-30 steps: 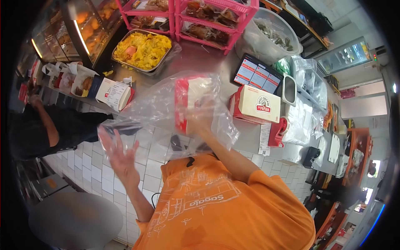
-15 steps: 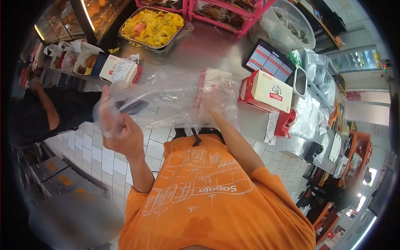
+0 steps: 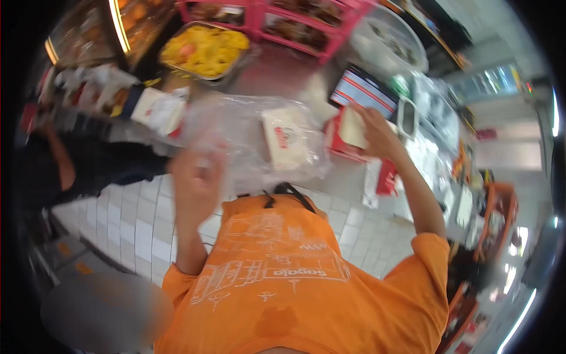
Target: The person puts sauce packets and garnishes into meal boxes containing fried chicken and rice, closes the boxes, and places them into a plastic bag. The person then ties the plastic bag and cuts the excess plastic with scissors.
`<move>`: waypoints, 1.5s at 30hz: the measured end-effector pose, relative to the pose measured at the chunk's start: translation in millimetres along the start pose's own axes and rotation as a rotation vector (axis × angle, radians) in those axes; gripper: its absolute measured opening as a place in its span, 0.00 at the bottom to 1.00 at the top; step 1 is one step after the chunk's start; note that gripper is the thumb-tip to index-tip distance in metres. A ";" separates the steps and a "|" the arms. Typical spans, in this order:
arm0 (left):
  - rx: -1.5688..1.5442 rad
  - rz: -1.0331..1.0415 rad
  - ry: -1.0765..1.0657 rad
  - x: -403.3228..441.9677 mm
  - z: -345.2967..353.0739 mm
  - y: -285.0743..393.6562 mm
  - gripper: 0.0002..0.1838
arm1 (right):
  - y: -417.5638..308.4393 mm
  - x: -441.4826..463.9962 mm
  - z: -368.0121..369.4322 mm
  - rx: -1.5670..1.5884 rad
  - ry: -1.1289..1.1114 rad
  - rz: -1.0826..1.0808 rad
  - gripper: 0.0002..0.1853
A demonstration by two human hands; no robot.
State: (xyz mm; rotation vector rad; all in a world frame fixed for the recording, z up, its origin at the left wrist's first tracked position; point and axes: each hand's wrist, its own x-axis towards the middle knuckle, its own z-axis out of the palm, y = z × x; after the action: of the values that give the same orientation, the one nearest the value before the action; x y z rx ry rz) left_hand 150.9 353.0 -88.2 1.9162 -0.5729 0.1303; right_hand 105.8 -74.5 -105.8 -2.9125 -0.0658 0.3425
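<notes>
My left hand [image 3: 197, 177], smeared by motion, is closed on the gathered mouth of a clear plastic bag [image 3: 227, 121]. Inside that bag a white takeaway box [image 3: 286, 138] with red print lies at the counter's front edge. Over to the right, my right hand [image 3: 380, 135] grips a second takeaway box [image 3: 341, 141], red and white, its fingers across the top. Part of this box is hidden behind the hand. A paper receipt [image 3: 371, 183] hangs below it, beside a red object [image 3: 388, 178].
A metal tray of yellow food [image 3: 206, 50] and pink crates [image 3: 295, 26] stand at the back. A tablet [image 3: 364, 93] is behind the second box, near a large clear tub [image 3: 389, 44]. More boxes [image 3: 156, 109] stand left. Another person's arm [image 3: 62, 159] shows far left.
My right hand has left the bagged box and moved right onto the second box. My left hand has shifted right and slightly down in view, still holding the bag.
</notes>
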 end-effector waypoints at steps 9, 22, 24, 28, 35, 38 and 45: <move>-0.247 0.019 -0.026 9.5 2.8 12.8 0.45 | -123.3 26.2 -54.2 0.878 -0.743 -0.113 0.45; -0.197 0.032 -0.071 -0.5 0.1 35.7 0.44 | -252.0 141.4 180.4 -0.188 -0.075 0.270 0.52; -0.100 0.069 -0.046 1.4 1.5 37.3 0.44 | -237.9 134.1 174.1 0.002 0.151 0.163 0.47; -0.019 0.051 0.019 6.1 -8.4 11.9 0.46 | -133.3 30.1 -13.1 0.938 -0.445 -0.097 0.20; 0.064 0.134 -0.027 17.2 5.3 17.6 0.49 | -70.2 -9.0 25.0 0.651 0.143 -0.131 0.25; -0.148 0.182 -0.038 16.5 12.7 22.1 0.48 | -155.6 9.6 53.1 0.406 0.129 -0.585 0.26; 0.086 0.010 -0.039 5.9 -1.5 3.5 0.46 | -117.8 -4.1 49.8 -0.369 -0.357 -0.475 0.06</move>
State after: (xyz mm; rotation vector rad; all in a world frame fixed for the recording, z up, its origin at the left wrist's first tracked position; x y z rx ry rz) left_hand 154.8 351.3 -82.5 2.0031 -0.6116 0.1265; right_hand 87.8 50.3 -127.5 -3.0051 -0.9464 0.8270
